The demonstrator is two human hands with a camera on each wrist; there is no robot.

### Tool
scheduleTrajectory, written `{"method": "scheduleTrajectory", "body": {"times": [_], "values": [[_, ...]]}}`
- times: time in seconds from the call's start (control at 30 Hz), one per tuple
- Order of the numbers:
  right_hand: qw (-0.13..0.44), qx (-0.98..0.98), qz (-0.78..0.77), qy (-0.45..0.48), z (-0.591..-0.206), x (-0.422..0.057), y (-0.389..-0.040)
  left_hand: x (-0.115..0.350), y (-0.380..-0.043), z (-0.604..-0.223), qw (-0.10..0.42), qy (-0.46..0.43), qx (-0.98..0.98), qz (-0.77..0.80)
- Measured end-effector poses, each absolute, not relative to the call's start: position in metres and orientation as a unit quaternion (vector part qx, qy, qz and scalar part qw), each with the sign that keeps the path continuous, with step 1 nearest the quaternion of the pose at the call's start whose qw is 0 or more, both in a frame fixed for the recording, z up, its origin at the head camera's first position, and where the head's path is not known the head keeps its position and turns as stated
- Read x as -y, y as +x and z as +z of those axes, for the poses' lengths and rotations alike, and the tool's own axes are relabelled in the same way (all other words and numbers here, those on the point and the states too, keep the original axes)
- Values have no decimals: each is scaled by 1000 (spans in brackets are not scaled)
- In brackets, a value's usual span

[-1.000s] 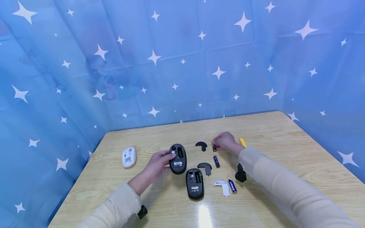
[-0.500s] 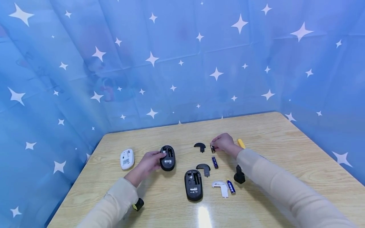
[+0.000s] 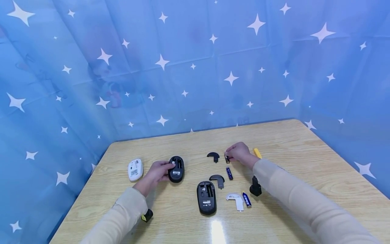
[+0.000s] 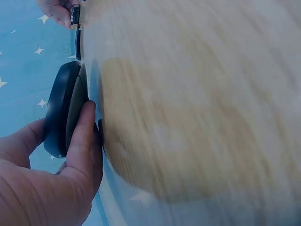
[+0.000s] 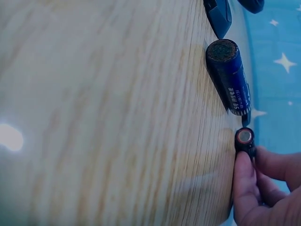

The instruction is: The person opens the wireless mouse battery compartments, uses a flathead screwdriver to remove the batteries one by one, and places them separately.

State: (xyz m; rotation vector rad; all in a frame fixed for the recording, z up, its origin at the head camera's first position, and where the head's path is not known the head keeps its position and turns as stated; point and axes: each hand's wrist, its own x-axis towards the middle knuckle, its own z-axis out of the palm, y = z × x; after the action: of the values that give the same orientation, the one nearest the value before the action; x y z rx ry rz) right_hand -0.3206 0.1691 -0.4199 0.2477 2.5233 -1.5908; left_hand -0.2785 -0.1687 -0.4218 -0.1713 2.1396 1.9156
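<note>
My left hand (image 3: pixel 156 172) grips a black computer mouse (image 3: pixel 176 173) by its left side, thumb on top. The mouse's underside faces up with the battery slot uncovered; in the left wrist view the mouse (image 4: pixel 63 108) appears edge-on, close over the tabletop. On the right, my right hand (image 3: pixel 240 152) pinches a small dark battery (image 3: pixel 226 159) between thumb and fingers; its round end (image 5: pixel 244 136) shows in the right wrist view. A blue battery (image 3: pixel 229 173) lies just nearer me. Left of the pinched battery sits a black curved battery cover (image 3: pixel 213 156).
A second black mouse (image 3: pixel 207 198) lies underside up at the front, its slot uncovered. A white mouse (image 3: pixel 135 169) is at far left. Beside it all are a dark grey cover (image 3: pixel 217 179), a white cover (image 3: pixel 236 200), another blue battery (image 3: pixel 246 200) and a yellow object (image 3: pixel 257 153) behind my right arm.
My left hand has carried the black mouse left and slightly away from the other black mouse. The right hand stays in place, with the battery still between its fingers.
</note>
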Motion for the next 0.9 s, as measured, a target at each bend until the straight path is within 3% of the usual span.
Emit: {"method": "scheduleTrajectory", "body": {"times": [0.9], "values": [[62, -849, -517, 88, -418, -166, -317, 160, -274, -422, 82, -32, -821, 564]]}}
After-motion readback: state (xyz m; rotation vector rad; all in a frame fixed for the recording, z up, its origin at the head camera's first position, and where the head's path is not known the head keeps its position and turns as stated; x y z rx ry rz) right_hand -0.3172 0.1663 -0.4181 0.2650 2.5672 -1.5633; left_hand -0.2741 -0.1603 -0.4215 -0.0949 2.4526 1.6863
